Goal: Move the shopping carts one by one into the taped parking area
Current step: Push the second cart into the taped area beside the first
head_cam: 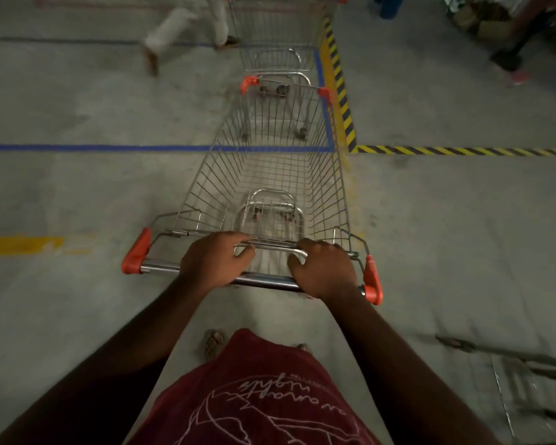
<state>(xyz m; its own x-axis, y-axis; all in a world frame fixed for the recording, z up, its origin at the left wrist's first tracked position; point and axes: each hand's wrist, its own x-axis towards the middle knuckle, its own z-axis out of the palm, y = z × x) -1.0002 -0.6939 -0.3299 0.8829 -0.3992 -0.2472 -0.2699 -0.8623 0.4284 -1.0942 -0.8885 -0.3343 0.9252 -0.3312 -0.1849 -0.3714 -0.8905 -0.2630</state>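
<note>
Wire cart (264,175) stands mid-floor, its far end over the blue tape (93,148), its handle (264,280) gripped by left hand (215,260) and right hand (323,269), fingers curled round it. Beyond, a second cart (276,30) sits inside the tape; striped tape (337,85) runs just right.

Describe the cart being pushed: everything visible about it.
The pushed cart is an empty silver wire-mesh basket with a metal handle bar capped by orange-red plastic corners. Its folded child-seat flap lies against the rear. The left hand and right hand both grip the bar. It stands upright on the concrete floor, its front past the blue tape line, nose close behind another cart parked ahead.
</note>
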